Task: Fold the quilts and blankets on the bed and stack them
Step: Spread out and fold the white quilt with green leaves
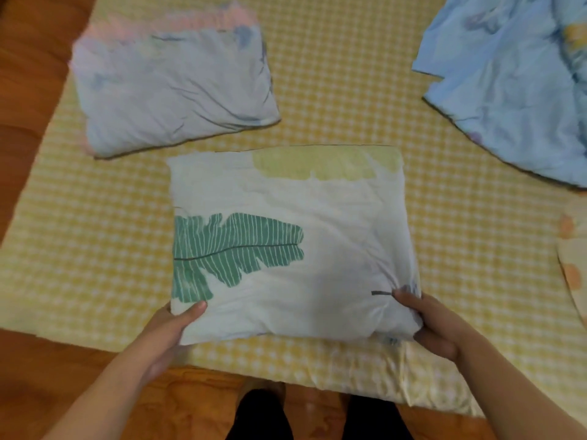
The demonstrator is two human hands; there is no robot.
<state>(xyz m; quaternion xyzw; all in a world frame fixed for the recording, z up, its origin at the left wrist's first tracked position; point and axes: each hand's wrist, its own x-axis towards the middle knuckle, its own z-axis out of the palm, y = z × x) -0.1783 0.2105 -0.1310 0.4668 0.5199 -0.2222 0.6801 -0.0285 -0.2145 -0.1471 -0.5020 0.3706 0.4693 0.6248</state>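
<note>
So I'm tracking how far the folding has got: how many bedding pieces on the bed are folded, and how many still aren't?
Folded: 2, the white leaf-print quilt held at its near corners by the left hand and right hand, and the pale lilac quilt.
Unfolded: 1, the blue quilt.
Cannot tell: 1, the cream piece with orange dots, cut off at the edge.
Total: 4

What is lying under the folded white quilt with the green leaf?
The white quilt rests on the yellow checked sheet. Both hands, left and right, grip its near corners; fingers beneath are hidden.
</note>
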